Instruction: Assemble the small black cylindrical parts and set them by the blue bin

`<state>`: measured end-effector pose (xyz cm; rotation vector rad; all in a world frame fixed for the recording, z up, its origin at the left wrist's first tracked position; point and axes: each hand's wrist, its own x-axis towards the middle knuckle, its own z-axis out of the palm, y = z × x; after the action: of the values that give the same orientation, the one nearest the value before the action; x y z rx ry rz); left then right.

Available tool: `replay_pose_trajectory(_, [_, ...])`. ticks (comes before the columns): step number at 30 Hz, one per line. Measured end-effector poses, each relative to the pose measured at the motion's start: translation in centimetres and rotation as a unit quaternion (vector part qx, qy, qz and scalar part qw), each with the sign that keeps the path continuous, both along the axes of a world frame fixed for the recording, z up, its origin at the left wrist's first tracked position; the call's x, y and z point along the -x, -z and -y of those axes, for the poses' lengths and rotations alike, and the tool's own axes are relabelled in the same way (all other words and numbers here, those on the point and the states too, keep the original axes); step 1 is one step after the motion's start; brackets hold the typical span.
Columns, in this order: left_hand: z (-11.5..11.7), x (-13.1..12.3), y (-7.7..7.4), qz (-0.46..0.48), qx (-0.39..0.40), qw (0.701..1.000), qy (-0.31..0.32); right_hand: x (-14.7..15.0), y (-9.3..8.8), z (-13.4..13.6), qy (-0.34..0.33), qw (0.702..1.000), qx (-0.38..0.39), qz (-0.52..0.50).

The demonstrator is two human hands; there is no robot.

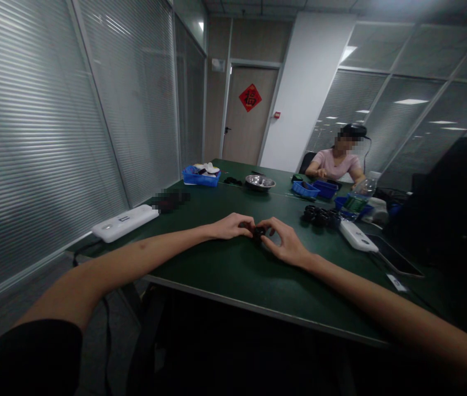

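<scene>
Between my two hands is a small black rounded part (259, 234), low over the green table (216, 264). My left hand (233, 226) pinches it from the left with thumb and fingertips. From the right, my right hand (285, 242) grips the same part, its thumb and forefinger curved round it. The part's finer details are too dark and small to make out. Off to the right lies a heap of similar-looking black pieces (322, 216). A shiny metal bowl (260, 183) stands beyond my hands.
A blue tray (202, 176) with white items sits at the far left. White power banks (126, 223) lie left and right. On the right are a plastic bottle (361, 198), a phone (394, 256) and blue bins (305, 190). Across the table sits another person (338, 162).
</scene>
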<state>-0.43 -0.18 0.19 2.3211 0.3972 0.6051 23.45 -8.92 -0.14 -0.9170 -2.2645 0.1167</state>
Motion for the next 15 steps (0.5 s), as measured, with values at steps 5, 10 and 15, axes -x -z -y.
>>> replay_pose_trajectory(5, [0.54,0.13,-0.4,-0.041,0.013,0.999,-0.02,-0.04,0.09,-0.11,0.001,1.0,0.003,-0.005])
replay_pose_trajectory(10, [0.86,-0.22,-0.24,-0.036,0.003,0.999,-0.032,-0.03,0.17,-0.24,0.003,1.0,0.0,-0.008])
replay_pose_trajectory(15, [0.58,-0.42,0.06,-0.029,-0.053,0.997,-0.052,0.08,-0.07,-0.03,0.001,1.0,0.008,-0.004])
